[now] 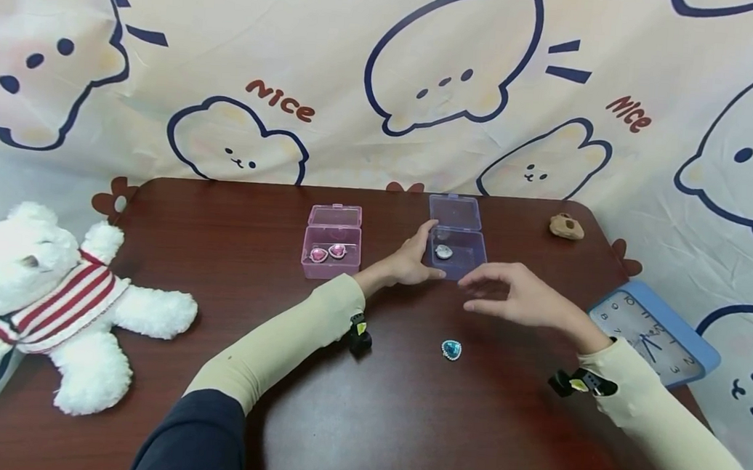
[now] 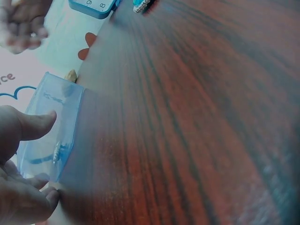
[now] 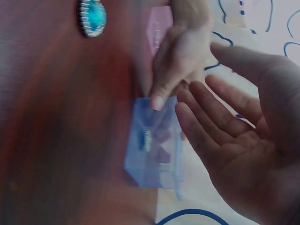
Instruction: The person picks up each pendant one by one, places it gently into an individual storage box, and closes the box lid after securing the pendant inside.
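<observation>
A small see-through blue plastic box (image 1: 466,264) stands on the table with its lid (image 1: 455,213) raised at the back. My left hand (image 1: 410,261) grips the box at its left side, thumb at the front and fingers farther back. Inside lies one silvery-rimmed gem (image 1: 444,252). My right hand (image 1: 510,292) hovers by the box's front right corner with nothing in it, fingers loosely bent and palm bare in the right wrist view. Nearer the front, a teal heart-shaped gem (image 1: 451,350) with a beaded silver rim lies on the table.
Left of the blue box stands an open pink plastic box (image 1: 330,268) holding two pink gems (image 1: 328,252). A white teddy bear (image 1: 83,309) lies at the left. On the right are a blue-framed clock (image 1: 654,334) and a small tan object (image 1: 566,226). A patterned cloth (image 1: 349,58) hangs behind the table.
</observation>
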The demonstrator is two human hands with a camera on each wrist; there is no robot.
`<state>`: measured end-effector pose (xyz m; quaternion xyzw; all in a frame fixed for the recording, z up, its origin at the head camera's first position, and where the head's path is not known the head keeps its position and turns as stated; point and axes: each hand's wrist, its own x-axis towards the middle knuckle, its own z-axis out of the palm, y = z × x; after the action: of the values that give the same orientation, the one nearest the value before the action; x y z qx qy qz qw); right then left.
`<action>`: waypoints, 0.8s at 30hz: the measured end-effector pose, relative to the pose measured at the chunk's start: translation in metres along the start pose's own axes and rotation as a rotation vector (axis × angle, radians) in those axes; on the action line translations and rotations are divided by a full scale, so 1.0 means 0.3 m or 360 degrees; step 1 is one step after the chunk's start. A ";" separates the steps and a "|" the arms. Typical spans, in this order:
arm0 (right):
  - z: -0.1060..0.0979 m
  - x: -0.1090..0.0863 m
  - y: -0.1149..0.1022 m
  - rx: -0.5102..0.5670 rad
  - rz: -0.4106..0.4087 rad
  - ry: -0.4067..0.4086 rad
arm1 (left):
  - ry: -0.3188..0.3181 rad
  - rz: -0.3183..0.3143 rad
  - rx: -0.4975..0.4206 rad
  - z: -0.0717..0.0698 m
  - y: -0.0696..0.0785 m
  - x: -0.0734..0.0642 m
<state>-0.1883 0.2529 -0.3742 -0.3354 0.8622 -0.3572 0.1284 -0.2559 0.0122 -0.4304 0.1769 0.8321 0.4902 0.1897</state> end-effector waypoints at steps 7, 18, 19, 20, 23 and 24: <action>0.075 -0.032 0.031 0.0049 -0.0107 -0.0185 | -0.0006 -0.0007 -0.0006 0.000 0.004 -0.004; 0.162 -0.064 0.100 0.0013 -0.0099 -0.0236 | -0.0025 -0.0021 0.0017 0.002 -0.001 0.001; 0.170 -0.067 0.103 0.0012 -0.0104 -0.0230 | -0.0025 -0.0025 0.0017 0.002 -0.001 0.001; 0.177 -0.070 0.105 0.0012 -0.0106 -0.0226 | -0.0024 -0.0028 0.0018 0.002 0.000 0.001; 0.193 -0.075 0.105 0.0001 -0.0112 -0.0221 | -0.0022 -0.0035 0.0019 0.003 0.001 0.003; 0.197 -0.076 0.103 -0.0005 -0.0114 -0.0221 | -0.0024 -0.0033 0.0021 0.003 0.001 0.004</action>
<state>-0.1593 0.2528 -0.4385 -0.3901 0.8392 -0.3363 0.1745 -0.2564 0.0136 -0.4308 0.1732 0.8357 0.4814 0.1998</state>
